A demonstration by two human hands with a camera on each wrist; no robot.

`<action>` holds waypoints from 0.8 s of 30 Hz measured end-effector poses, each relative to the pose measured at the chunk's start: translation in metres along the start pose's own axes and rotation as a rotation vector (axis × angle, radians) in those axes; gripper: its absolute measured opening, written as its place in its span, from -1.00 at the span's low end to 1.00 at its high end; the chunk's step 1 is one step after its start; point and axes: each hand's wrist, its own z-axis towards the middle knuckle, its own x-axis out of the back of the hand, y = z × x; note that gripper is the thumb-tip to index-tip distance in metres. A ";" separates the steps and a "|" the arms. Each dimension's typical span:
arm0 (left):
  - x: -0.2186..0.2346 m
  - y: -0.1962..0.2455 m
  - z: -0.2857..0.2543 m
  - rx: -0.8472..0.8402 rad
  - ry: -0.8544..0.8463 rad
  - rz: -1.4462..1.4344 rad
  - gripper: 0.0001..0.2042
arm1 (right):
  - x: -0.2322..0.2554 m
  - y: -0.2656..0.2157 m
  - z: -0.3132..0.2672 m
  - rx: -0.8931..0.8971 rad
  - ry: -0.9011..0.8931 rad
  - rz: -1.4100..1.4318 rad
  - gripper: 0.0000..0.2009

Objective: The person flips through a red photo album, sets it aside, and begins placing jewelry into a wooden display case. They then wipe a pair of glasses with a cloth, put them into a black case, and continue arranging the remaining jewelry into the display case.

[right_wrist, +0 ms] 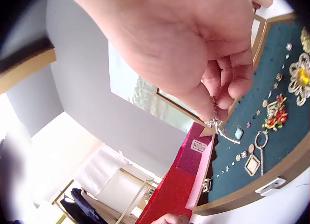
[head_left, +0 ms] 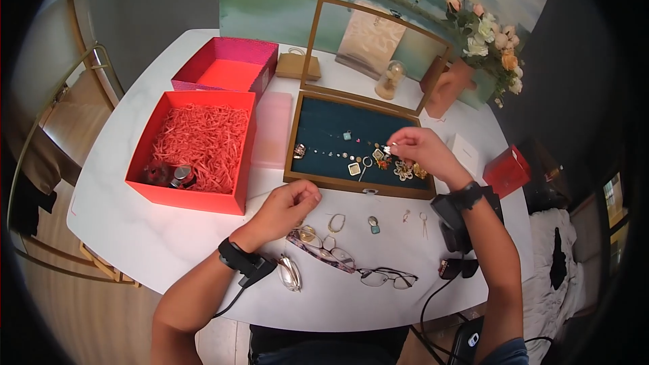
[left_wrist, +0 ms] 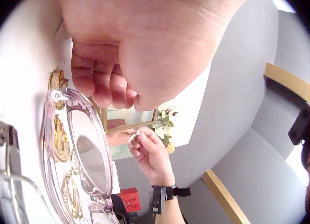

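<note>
Currently, right hand: you are pinching a silver piece [right_wrist: 224, 130] between thumb and fingers of your right hand [head_left: 422, 153], holding it above the right part of the jewelry case [head_left: 405, 193]; your fingertips are hiding its upper end, so its full shape is hard to tell.
Left hand: your left hand [head_left: 282, 207] is hovering or resting just beside the case's front left corner, fingers loosely curled; contact with the table [head_left: 111, 230] is unclear, and nothing is showing in its grasp.
Case: its glazed lid [head_left: 311, 43] is standing open; a flower ornament [right_wrist: 300, 77] is running out of the right wrist view.
Glasses: the patterned pair [head_left: 328, 253] is lying toward the table's front edge, its far end cut off in the left wrist view.
Red box: a watch [head_left: 182, 175] is lying in its near part; the round item [head_left: 157, 173] beside it is too dim to name.
</note>
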 end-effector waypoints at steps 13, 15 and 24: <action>0.001 0.002 0.000 -0.030 -0.034 0.021 -0.86 | -0.065 -0.009 0.136 -0.083 -0.124 -0.169 -0.87; 0.001 0.003 0.000 -0.024 -0.033 0.012 -0.86 | -0.066 0.000 0.148 -0.062 -0.156 -0.172 -0.88; 0.001 0.004 0.000 -0.022 -0.038 0.046 -0.86 | -0.075 0.009 0.153 0.106 -0.164 -0.404 -0.87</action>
